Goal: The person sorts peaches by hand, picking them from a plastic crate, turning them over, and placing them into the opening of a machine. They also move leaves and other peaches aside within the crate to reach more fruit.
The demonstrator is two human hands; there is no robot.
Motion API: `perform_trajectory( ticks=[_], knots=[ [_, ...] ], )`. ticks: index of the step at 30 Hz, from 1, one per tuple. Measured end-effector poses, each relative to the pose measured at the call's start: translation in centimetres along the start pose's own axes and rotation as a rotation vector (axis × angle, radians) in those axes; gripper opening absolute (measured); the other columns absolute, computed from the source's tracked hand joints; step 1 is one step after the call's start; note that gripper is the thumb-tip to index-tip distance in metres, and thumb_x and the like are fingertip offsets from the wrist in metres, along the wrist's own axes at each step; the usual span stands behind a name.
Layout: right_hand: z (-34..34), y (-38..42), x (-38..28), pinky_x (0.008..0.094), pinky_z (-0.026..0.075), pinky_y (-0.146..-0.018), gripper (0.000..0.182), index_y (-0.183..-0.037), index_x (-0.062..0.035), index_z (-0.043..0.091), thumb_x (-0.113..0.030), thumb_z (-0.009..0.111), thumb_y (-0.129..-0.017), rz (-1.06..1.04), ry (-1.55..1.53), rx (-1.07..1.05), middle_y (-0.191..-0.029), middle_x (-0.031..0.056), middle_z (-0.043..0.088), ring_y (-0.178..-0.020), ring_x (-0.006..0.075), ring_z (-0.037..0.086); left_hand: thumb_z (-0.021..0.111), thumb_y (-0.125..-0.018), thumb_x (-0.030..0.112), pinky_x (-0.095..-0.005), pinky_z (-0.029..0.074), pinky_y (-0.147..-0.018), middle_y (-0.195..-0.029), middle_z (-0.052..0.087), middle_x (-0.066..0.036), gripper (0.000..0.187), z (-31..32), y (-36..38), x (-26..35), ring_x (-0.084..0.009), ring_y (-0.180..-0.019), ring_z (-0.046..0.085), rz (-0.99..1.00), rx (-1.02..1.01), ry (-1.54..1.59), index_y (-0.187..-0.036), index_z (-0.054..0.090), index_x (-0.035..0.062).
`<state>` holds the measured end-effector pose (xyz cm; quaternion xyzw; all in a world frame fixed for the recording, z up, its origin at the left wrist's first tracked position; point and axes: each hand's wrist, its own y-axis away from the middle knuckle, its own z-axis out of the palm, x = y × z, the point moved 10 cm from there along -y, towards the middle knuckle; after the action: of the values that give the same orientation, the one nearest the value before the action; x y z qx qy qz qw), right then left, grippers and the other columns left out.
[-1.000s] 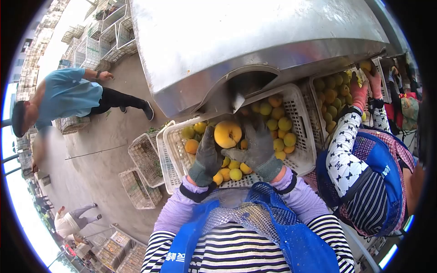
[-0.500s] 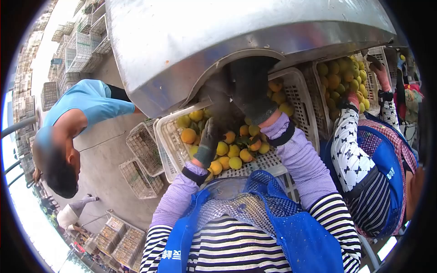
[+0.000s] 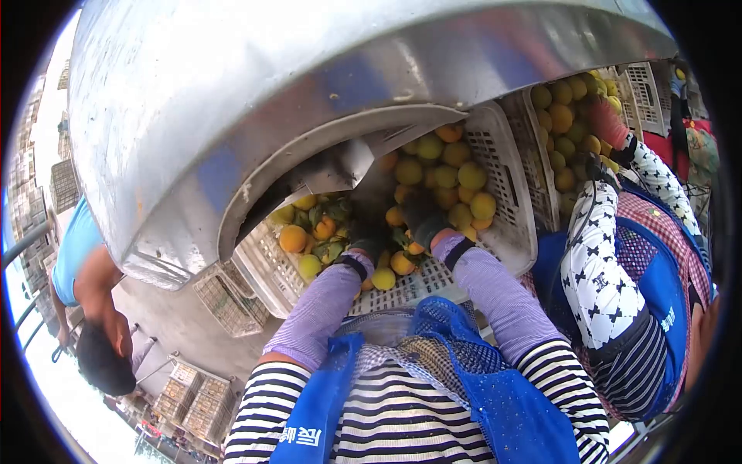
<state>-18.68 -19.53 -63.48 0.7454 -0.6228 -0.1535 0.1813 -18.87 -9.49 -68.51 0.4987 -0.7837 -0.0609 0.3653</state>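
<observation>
Both my hands wear dark gloves and are inside a white plastic crate (image 3: 502, 162) of yellow-green and orange citrus fruit (image 3: 471, 175). My left hand (image 3: 368, 238) is low among the fruit, some with green leaves, left of the middle. Close beside it, my right hand (image 3: 423, 220) reaches into the fruit in the middle. Both gloves are dark and blurred, so I cannot make out the fingers or whether they hold any fruit. A metal chute opening (image 3: 309, 174) overhangs the crate's far left part.
A large metal housing (image 3: 232, 69) stands over the crate. At right, a co-worker's gloved hand (image 3: 609, 124) is at another crate of fruit (image 3: 568, 131). A person in a blue top (image 3: 85, 263) bends at left. Stacked crates (image 3: 205, 406) stand on the floor.
My right hand has come down from the metal opening into the fruit. My left hand has shifted slightly right. The view has moved, and the metal housing covers more of the left side.
</observation>
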Motion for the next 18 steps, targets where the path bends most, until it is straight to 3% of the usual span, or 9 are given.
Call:
perform_trajectory(
  ticks=[3, 6, 9, 12, 13, 15, 18],
  knots=[
    [-0.2, -0.7, 0.0, 0.0457, 0.048, -0.090, 0.022, -0.103, -0.0136, 0.072, -0.020, 0.054, -0.092, 0.153, -0.028, -0.035, -0.112, 0.0114, 0.067, -0.105, 0.0312, 0.064, 0.050, -0.097, 0.029, -0.0528, 0.043, -0.104, -0.144, 0.048, -0.023, 0.049, 1.1, 0.8, -1.3, -0.0395, -0.131, 0.048, -0.017, -0.102, -0.039, -0.141, 0.048, 0.0098],
    [4.8, -1.9, -0.3, 0.0454, 0.048, -0.089, 0.022, -0.102, -0.0132, 0.071, -0.021, 0.053, -0.093, 0.094, 0.030, -0.024, -0.113, 0.0119, 0.066, -0.107, 0.0307, 0.063, 0.050, -0.097, 0.033, -0.0528, 0.044, -0.103, -0.144, 0.048, -0.021, 0.047, -2.3, 2.7, 0.0, -0.0396, -0.131, 0.049, -0.206, -0.382, 0.029, -0.139, 0.050, 0.0132],
    [5.3, -1.8, 0.3, 0.0457, 0.048, -0.090, 0.022, -0.099, -0.0114, 0.072, -0.021, 0.053, -0.094, 0.046, -0.042, -0.065, -0.115, 0.0127, 0.066, -0.110, 0.0347, 0.062, 0.048, -0.098, 0.036, -0.0554, 0.050, -0.094, -0.140, 0.051, -0.021, 0.043, -1.8, 3.2, -0.6, -0.0398, -0.116, 0.062, -0.092, -0.003, -0.179, -0.136, 0.050, 0.0169],
    [0.4, -0.4, 3.3, 0.0450, 0.047, -0.097, 0.029, -0.112, -0.0080, 0.066, -0.021, 0.059, -0.088, 0.154, -0.538, -0.110, -0.122, 0.0131, 0.064, -0.115, 0.0376, 0.059, 0.045, -0.100, 0.032, -0.0557, 0.050, -0.094, -0.144, 0.047, -0.021, 0.040, -2.3, 3.5, -0.7, -0.0402, -0.115, 0.062, -0.229, -0.326, -0.006, -0.135, 0.049, 0.0151],
    [-2.1, 0.2, 4.0, 0.0443, 0.047, -0.099, 0.038, -0.118, -0.0067, 0.063, -0.021, 0.064, -0.083, 0.159, -0.659, -0.117, -0.125, 0.0132, 0.063, -0.117, 0.0377, 0.058, 0.047, -0.098, 0.033, -0.0556, 0.050, -0.092, -0.142, 0.047, -0.020, 0.040, -2.5, 3.3, -0.7, -0.0410, -0.113, 0.062, -0.231, -0.315, -0.019, -0.135, 0.049, 0.0166],
    [-6.9, 1.6, 4.2, 0.0413, 0.045, -0.104, 0.073, -0.131, -0.0037, 0.054, -0.020, 0.082, -0.066, 0.064, -0.749, -0.137, -0.128, 0.0133, 0.061, -0.121, 0.0353, 0.057, 0.051, -0.096, 0.034, -0.0555, 0.051, -0.089, -0.139, 0.048, -0.019, 0.041, -1.9, 3.7, -0.5, -0.0425, -0.111, 0.062, -0.233, -0.302, -0.025, -0.134, 0.050, 0.0196],
    [-9.3, 3.3, 3.7, 0.0383, 0.044, -0.106, 0.075, -0.137, -0.0024, 0.049, -0.018, 0.079, -0.070, -0.065, -1.363, 0.063, -0.134, 0.0124, 0.056, -0.126, 0.0284, 0.054, 0.053, -0.095, 0.032, -0.0561, 0.051, -0.088, -0.135, 0.050, -0.019, 0.040, -2.0, 4.1, -0.6, -0.0429, -0.109, 0.063, -0.272, -0.286, 0.022, -0.133, 0.050, 0.0200]
  ],
)
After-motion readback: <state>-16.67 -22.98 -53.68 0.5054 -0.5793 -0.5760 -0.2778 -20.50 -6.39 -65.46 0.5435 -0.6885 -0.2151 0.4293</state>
